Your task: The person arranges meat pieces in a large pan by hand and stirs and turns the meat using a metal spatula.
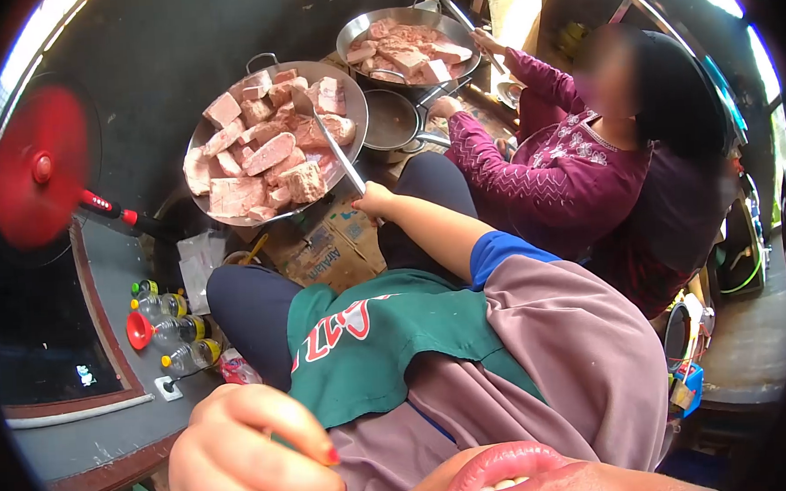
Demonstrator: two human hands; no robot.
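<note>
My right hand (374, 200) is closed round the handle of a long metal spatula (342, 157). The spatula's far end reaches among pink blocks (270, 154) piled in a wide metal pan (356, 105). Close to my face, my left hand (253, 453) is raised with its fingers curled together. A small thin edge shows under its fingertips, too little to make out.
A person in a maroon top (549, 175) sits at the right, hands at a second pan (347, 39) of pink chunks. An empty dark pan (391, 121) lies between. At left are a red fan (40, 166), plastic bottles (180, 330) and a red funnel (138, 330).
</note>
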